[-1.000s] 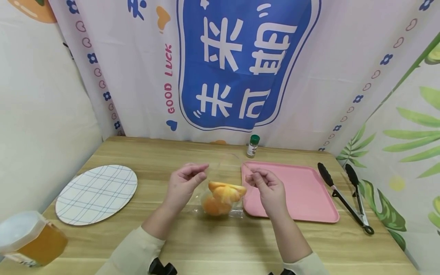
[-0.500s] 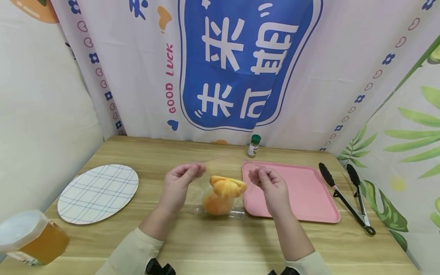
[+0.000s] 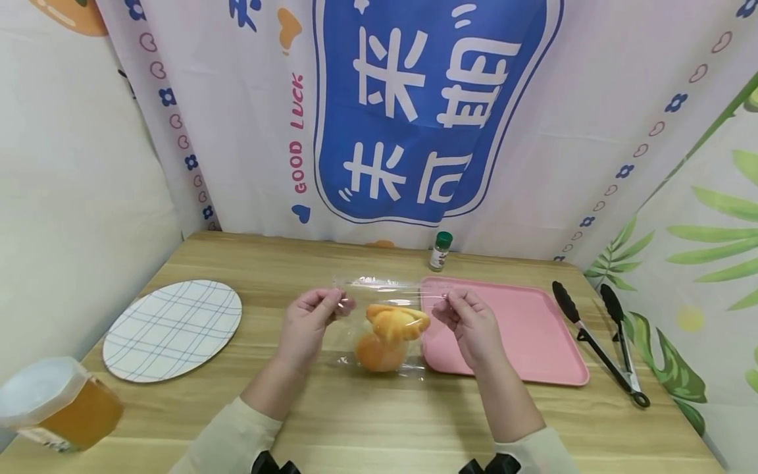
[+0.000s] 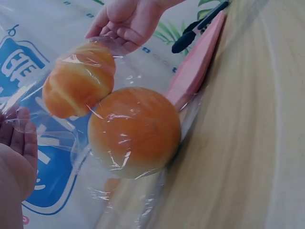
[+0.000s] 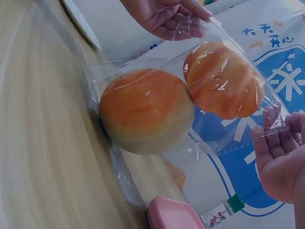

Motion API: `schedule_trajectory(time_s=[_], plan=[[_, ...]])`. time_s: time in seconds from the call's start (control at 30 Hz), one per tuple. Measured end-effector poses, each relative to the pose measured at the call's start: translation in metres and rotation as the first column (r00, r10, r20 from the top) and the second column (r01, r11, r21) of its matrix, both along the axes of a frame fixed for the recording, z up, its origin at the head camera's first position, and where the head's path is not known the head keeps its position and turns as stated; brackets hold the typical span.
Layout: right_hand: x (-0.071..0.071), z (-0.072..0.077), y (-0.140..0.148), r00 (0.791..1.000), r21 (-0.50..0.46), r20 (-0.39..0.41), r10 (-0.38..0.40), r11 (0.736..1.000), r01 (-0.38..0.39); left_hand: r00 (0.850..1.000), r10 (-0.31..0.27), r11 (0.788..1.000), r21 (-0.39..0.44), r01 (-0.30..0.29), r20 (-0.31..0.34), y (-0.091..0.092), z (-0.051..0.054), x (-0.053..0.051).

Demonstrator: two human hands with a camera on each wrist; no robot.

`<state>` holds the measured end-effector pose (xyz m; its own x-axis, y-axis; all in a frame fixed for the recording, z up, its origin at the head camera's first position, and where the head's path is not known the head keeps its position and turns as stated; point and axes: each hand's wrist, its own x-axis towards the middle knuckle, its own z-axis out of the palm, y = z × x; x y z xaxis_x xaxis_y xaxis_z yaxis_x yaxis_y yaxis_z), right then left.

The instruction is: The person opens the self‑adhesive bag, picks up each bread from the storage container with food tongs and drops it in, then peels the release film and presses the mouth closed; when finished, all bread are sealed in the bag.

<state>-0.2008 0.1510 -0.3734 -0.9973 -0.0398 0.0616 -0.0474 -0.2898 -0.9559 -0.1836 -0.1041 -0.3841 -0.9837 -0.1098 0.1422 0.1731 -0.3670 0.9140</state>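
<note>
Though clear, a shiny bag (image 3: 379, 284) around two buns (image 3: 381, 353) (image 3: 398, 324), between both hands' (image 3: 306, 322) (image 3: 472, 327) pinched fingers (image 3: 327, 305).

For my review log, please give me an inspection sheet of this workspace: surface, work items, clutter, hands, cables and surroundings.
Surface: wood-grain table.
Work items: clear plastic bag, upright, holding a round bun and, above it, a ridged roll.
Clutter: checked plate and lidded jar at left; green-capped shaker at the back; pink tray and black-tipped tongs at right.
Hands: left hand and right hand each pinch an upper side of the bag.
Cables: nothing seen.
Surroundings: white curtain with "GOOD LUCK" print behind; leaf-print sheet at right.
</note>
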Motion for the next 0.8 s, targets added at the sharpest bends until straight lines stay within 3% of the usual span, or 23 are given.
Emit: schedule_trajectory(time_s=[0.17,0.33,0.47,0.6,0.67,0.73,0.8], plan=[[-0.003,-0.001,-0.001,0.996,0.048,0.014,-0.093,0.995,0.092,1.000,0.020,1.000,0.001,-0.020,0.007,0.005,-0.001,0.000],[-0.003,-0.001,0.001,0.986,0.192,-0.063,-0.152,0.968,0.161,0.999,0.039,0.999,-0.029,-0.038,0.022,0.006,0.001,0.000],[-0.002,-0.001,0.000,0.971,0.289,-0.129,-0.200,0.929,0.230,0.999,0.039,0.999,-0.029,-0.039,0.016,0.007,0.002,0.001],[0.002,0.001,-0.004,0.946,0.375,-0.211,-0.245,0.874,0.310,0.999,0.042,0.999,-0.034,-0.042,0.003,0.010,0.004,0.002],[0.004,0.003,-0.007,0.924,0.421,-0.284,-0.256,0.832,0.361,0.999,0.045,0.998,-0.040,-0.045,-0.001,0.011,0.004,0.003],[0.008,0.007,-0.010,0.884,0.455,-0.399,-0.245,0.784,0.423,0.999,0.046,0.998,-0.047,-0.046,-0.004,0.011,0.005,0.003],[0.010,0.010,-0.015,0.815,0.470,-0.544,-0.201,0.731,0.494,0.999,0.048,0.998,-0.047,-0.048,-0.007,0.012,0.005,0.003]])
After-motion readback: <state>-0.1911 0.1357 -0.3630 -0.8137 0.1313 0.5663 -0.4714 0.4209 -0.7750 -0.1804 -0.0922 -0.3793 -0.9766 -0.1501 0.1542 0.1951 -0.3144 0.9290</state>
